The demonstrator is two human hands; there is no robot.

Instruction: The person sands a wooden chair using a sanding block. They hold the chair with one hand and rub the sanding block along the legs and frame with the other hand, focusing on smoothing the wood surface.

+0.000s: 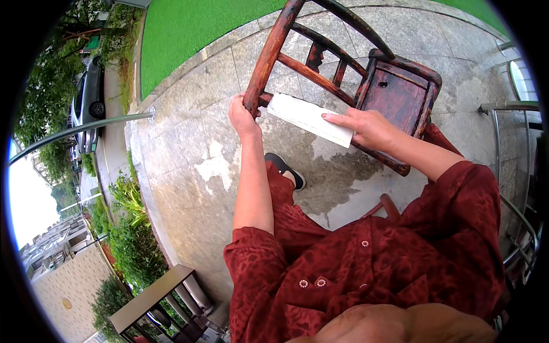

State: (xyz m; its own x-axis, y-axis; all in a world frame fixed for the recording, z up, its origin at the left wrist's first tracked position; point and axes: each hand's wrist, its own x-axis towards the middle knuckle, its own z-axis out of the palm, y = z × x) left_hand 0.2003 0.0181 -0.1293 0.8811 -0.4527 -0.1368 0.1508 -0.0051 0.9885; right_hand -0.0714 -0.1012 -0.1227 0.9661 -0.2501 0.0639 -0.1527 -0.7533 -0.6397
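A worn dark red-brown wooden chair point(397, 94) is tipped over in front of me, its finish rubbed through in places. My left hand point(245, 119) is wrapped round one of its thick posts point(269, 60), near the end closest to me. In my right hand point(369, 127) is a folded white sheet point(311, 118), pinched with the thumb on top; whether it is paper or cloth I cannot tell. The sheet stretches leftward over a short rail, its far end close beside the post. The fingers under it are hidden.
Wet patches point(337, 188) darken the stone paving round my shoe point(286, 170). Metal railings stand at left point(86, 128) and right point(509, 107). A dark slatted wooden seat point(154, 294) is at lower left. Green turf point(194, 34) lies beyond the paving; plants and a parked car point(90, 94) are farther left.
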